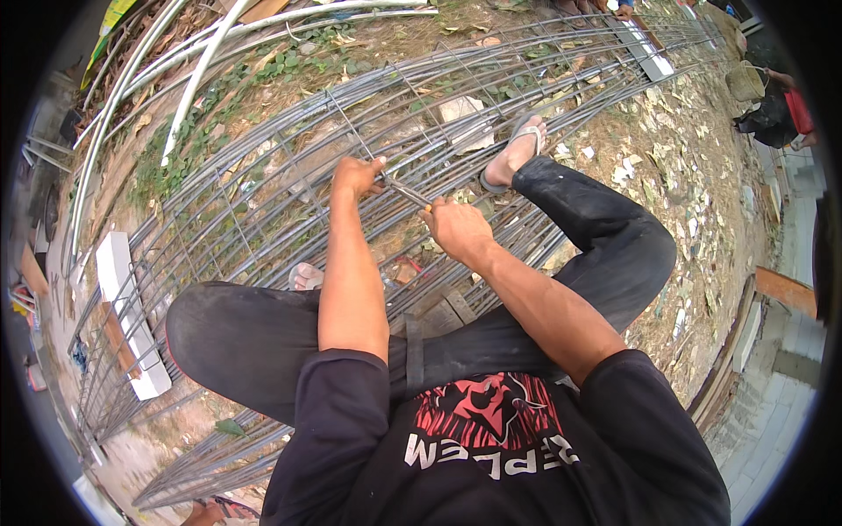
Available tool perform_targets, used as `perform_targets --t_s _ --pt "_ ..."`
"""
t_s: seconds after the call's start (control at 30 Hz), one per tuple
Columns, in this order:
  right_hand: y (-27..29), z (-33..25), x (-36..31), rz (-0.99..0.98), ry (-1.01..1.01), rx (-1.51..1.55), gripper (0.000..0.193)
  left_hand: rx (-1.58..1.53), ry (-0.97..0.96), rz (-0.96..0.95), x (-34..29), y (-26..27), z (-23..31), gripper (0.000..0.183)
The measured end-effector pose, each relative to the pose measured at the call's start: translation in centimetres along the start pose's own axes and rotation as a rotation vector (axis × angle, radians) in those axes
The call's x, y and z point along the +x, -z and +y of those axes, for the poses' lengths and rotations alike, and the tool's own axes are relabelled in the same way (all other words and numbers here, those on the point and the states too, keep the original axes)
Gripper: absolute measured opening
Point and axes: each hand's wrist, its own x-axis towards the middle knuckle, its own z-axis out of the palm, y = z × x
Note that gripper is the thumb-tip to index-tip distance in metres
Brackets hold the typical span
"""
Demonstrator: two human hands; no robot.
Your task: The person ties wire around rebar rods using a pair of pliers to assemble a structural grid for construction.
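Observation:
A long mesh of steel reinforcing bars (263, 180) spreads across the ground in front of my legs, with thin cross bars over the lengthwise ones. My left hand (353, 178) is closed at a crossing of the bars, thumb and fingers pinched together. What lies between those fingers is too small to make out. In my right hand (460, 230), fingers wrapped round its handle end, is a pair of slim metal pliers (407, 191). Their tip points up and left, to the crossing beside my left fingers. The jaws are too small to read.
White blocks lie at the bars' left part (130, 302) and far right (645, 51). White pipes (197, 88) lie far left. Sandalled feet (517, 153) stand among the bars. A wooden block (443, 311) is below me. Another person's hand (624, 12) is far off, near a bucket (745, 83).

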Motion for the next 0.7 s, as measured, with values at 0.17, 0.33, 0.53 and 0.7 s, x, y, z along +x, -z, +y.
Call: perform_targets --t_s 0.17,0.33,0.53,0.7 --pt "-2.2 1.8 1.7 -0.657 -0.44 1.554 0.054 0.146 -0.013 0.01 0.0 -0.1 1.0 0.043" --pt "1.2 0.4 0.9 -0.698 -0.37 1.196 0.058 0.069 -0.019 0.01 0.2 0.1 -0.5 0.042" --pt "1.4 -0.3 -0.6 0.405 0.097 -0.025 0.045 -0.024 -0.031 -0.008 0.4 0.1 -0.4 0.043" --pt "2.2 0.3 -0.5 0.059 0.005 0.178 0.033 0.005 -0.024 0.006 0.1 0.4 -0.6 0.044"
